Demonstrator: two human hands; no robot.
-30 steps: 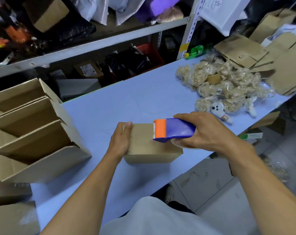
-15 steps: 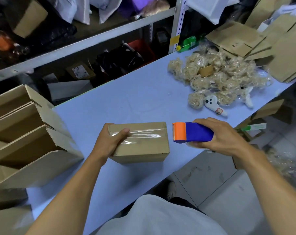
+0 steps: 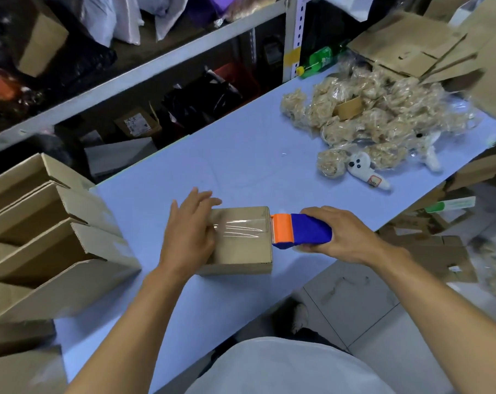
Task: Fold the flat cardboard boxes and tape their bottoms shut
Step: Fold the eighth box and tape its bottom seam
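A small folded cardboard box lies on the light blue table near its front edge. A strip of clear tape runs across its top face. My left hand lies flat on the box's left end, fingers straight, pressing the tape down. My right hand grips a blue tape dispenser with an orange head, whose head sits at the box's right top edge.
Several folded open boxes are nested on their sides at the left. A heap of bagged tan plush items and a white plush toy lie at the right. Flat cardboard is stacked at the back right. Shelving runs behind the table.
The dispenser has been drawn rightward from the box's top to just past its right edge, laying tape. My left hand has opened from gripping the left end and now lies flat on it.
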